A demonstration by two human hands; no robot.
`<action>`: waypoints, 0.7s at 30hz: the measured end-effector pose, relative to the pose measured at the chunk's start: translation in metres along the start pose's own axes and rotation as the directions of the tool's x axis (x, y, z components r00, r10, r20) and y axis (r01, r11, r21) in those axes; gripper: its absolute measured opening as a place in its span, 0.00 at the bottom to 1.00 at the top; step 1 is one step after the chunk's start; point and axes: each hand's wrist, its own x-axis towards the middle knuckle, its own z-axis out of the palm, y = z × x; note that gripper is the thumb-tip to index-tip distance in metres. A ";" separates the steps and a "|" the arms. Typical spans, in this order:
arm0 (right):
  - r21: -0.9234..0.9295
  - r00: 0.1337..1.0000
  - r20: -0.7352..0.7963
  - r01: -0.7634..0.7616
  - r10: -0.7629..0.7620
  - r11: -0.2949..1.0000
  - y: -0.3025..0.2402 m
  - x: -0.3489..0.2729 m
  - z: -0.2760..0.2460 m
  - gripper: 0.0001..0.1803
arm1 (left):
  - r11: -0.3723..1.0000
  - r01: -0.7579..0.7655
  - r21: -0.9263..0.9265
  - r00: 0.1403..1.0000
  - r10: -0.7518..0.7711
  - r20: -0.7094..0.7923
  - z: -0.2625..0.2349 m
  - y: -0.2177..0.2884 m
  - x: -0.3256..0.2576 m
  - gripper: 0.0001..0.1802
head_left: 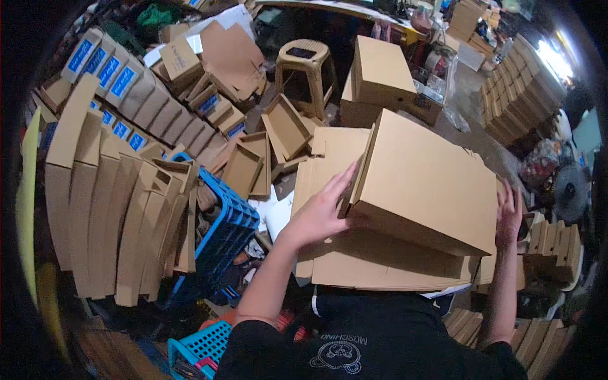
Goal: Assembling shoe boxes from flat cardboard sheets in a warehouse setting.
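A large closed brown cardboard box (430, 177) is held between my two hands, tilted above flat cardboard sheets (380, 263) in front of my body. My left hand (323, 212) presses on its left end, with the fingers stretched along the edge and the thumb near the lower corner. At the opposite end, my right hand (508, 212) grips the box's right side; some of those fingertips are hidden behind it. Whether the box's underside touches the sheets, I cannot tell.
On the left, tall stacks of box parts (107, 215) lean beside a blue crate (228, 209). Shallow open trays (288, 126) lie ahead near a plastic stool (307, 69). More boxes (383, 73) stand beyond, with a box stack (522, 88) and a fan (570, 192) at right.
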 end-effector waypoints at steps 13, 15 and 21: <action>-0.629 0.993 0.075 0.116 -0.088 0.769 -0.029 -0.063 0.056 0.42 | 0.979 0.018 0.204 1.000 -0.018 0.002 0.005 0.023 -0.002 0.57; -0.615 0.995 0.095 0.087 -0.036 0.784 -0.019 -0.061 0.051 0.41 | 0.973 0.067 0.219 0.997 -0.072 0.017 0.002 0.032 -0.001 0.57; -0.478 0.998 -0.006 -0.056 0.061 0.876 -0.008 -0.057 0.042 0.36 | 0.970 0.071 0.234 0.997 -0.073 -0.001 0.007 0.029 0.000 0.56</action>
